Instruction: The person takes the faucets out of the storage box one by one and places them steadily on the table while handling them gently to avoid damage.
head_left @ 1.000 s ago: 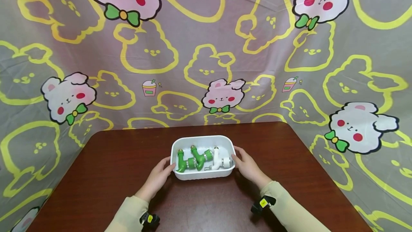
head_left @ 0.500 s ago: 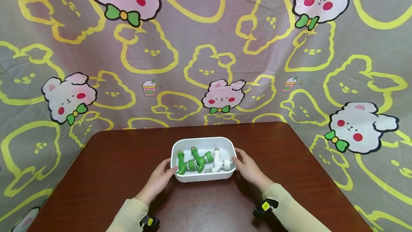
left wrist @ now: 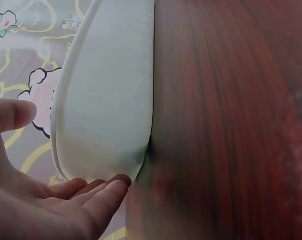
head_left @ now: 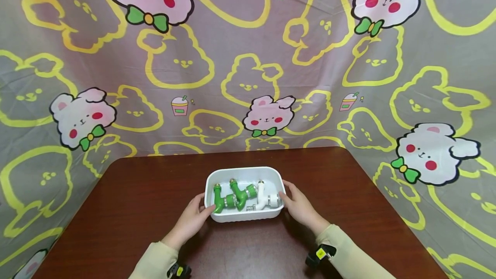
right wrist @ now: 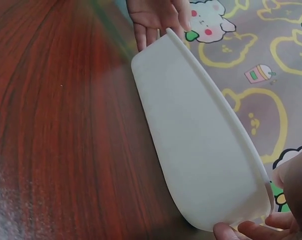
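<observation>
A white plastic tray sits on the table in the head view, with a hand at each short end. Two green taps, the left one and the middle one, lie inside it beside a white tap. My left hand holds the left end, thumb at the rim and fingers against the outer wall. At the opposite end my right hand grips the rim likewise. Both wrist views show the tray's long outer wall and fingertips touching its end; the taps are hidden there.
The dark reddish-brown table stretches around the tray on all sides. A patterned cloth with cartoon figures hangs behind it and to both sides. Black straps with a yellow mark sit at both wrists.
The tray, taps inside, has slid a little toward me. Both hands have moved back along with it and stayed at its ends.
</observation>
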A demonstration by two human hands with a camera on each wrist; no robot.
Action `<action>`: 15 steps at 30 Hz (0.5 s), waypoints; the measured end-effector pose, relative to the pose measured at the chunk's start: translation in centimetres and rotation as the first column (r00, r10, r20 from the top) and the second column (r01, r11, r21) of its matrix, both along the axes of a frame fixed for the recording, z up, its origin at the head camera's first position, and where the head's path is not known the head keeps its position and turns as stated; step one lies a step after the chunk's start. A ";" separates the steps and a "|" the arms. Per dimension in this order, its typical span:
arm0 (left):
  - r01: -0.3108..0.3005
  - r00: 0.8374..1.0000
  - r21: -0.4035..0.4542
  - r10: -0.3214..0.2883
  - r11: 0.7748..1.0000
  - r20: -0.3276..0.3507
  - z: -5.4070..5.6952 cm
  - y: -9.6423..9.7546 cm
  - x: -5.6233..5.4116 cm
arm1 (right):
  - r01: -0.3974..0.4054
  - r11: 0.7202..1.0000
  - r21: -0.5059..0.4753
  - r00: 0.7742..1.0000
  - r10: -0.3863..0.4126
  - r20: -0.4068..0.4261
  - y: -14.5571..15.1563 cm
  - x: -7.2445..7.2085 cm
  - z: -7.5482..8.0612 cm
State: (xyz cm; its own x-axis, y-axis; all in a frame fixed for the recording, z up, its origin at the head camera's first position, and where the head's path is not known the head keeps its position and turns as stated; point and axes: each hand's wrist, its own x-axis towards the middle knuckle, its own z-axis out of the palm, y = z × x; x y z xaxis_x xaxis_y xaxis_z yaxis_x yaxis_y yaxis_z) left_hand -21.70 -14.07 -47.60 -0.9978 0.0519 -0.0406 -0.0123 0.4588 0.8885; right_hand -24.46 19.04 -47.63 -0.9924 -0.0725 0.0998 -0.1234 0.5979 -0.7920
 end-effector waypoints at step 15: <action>0.017 1.000 0.009 -0.017 1.000 -0.019 0.1 0.2 0.7 | -0.006 1.000 0.005 1.000 0.006 -0.007 0.0 0.3 -0.4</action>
State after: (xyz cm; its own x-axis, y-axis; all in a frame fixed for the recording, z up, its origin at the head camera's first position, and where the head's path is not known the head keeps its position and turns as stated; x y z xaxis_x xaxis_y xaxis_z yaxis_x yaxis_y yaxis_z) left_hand -20.97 -13.83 -47.48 -0.9974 0.0691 -0.0215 0.0120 0.4505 0.8927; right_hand -24.11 19.08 -48.02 -0.9912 -0.0790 0.1060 -0.1322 0.6011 -0.7882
